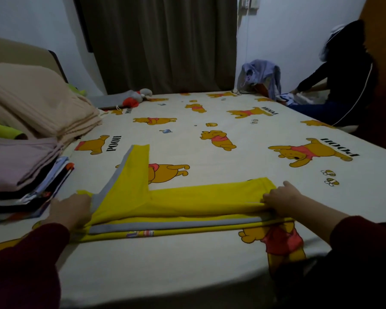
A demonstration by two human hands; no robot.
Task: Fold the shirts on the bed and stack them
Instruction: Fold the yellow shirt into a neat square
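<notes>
Both hands pinch smooth yellow shirt (187, 204)

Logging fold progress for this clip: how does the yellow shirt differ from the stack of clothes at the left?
The yellow shirt lies alone, part-folded, one sleeve sticking out; the stack holds several finished pieces. Both hands, left hand and right hand, grip the shirt; nothing touches the stack. The shirt is yellow with grey trim; the stack is mixed colours. Both rest on the bed.

We count one yellow shirt (187, 204), two hands, left (70, 209) and right (283, 200), one stack of folded clothes (22, 175), one soft toy (136, 97).
</notes>
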